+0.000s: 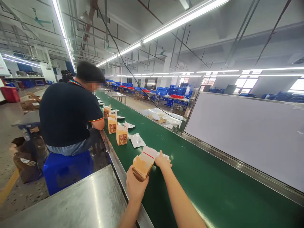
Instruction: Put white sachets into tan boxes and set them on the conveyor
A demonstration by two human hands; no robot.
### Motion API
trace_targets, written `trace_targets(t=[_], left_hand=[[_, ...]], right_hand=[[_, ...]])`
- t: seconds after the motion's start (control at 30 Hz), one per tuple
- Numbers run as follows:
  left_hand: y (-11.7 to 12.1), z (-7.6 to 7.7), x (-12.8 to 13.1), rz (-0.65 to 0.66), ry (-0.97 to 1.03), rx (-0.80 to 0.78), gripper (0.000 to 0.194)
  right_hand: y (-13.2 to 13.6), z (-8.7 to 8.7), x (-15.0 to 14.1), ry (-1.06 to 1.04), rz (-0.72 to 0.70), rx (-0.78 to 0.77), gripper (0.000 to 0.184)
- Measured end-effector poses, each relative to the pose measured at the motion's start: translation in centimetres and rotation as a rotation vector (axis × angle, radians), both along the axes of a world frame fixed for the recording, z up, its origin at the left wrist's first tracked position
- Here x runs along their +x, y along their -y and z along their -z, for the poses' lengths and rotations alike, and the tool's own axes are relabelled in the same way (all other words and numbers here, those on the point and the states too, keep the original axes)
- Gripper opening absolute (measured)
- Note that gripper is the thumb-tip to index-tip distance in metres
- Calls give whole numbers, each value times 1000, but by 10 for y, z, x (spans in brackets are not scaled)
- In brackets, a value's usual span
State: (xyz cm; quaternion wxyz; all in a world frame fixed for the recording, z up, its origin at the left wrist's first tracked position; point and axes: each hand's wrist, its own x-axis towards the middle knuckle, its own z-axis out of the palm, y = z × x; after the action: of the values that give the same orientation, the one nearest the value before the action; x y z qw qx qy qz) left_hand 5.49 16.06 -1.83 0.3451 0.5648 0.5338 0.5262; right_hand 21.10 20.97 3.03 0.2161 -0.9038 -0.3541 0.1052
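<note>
My left hand [136,186] is wrapped round a small orange-brown carton [142,166], tilted over the belt, its top open and a white flap with a red line standing up. Just right of that flap, my right hand [163,161] has closed its fingers on a white packet [165,155], mostly covered by the hand. Farther along the green conveyor belt [204,183] stands an open carton [122,135] of the same kind. Beside it lies a silvery-white packet [137,140]. More cartons [112,123] and packets [128,125] line the belt beyond.
A co-worker [71,110] sits on a blue stool [67,171] left of the belt. A metal table [78,199] adjoins the belt's near left edge. Along the right side runs a metal rail [237,164] with a large white panel [247,133] above it.
</note>
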Motion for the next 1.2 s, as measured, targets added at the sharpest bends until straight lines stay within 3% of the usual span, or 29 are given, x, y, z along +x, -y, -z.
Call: trace_targets(t=[0.13, 0.27, 0.37, 0.47, 0.53, 0.6, 0.67, 0.73, 0.9, 1.03, 1.2], left_hand=[[25, 8, -9, -24, -56, 9, 64], [43, 7, -8, 24, -122, 102, 60], [52, 2, -10, 54, -175, 94, 59], [60, -4, -11, 83, -195, 97, 57], [66, -8, -8, 105, -204, 141, 57], [73, -11, -4, 122, -202, 198, 57], [80, -13, 1, 127, -182, 257, 57], [86, -13, 2, 115, -164, 332, 57], [91, 0, -3, 154, -240, 467, 61], [92, 6, -6, 237, -322, 562, 61], [97, -1, -7, 469, -448, 725, 61]], right_hand=[[-11, 10, -10, -50, 19, 43, 38], [11, 8, 7, -103, 30, 241, 30], [55, -10, 26, -76, 136, 483, 34], [123, -38, 26, 39, 179, 794, 45], [166, -53, 12, 205, 57, 1025, 40], [197, -61, -7, 468, -218, 1165, 31], [212, -60, -22, 710, -473, 1116, 32], [217, -54, -27, 796, -611, 977, 36], [237, -48, -15, 585, -939, 552, 45], [265, -58, -3, 354, -954, 244, 61], [274, -80, 0, 53, -973, 99, 52]])
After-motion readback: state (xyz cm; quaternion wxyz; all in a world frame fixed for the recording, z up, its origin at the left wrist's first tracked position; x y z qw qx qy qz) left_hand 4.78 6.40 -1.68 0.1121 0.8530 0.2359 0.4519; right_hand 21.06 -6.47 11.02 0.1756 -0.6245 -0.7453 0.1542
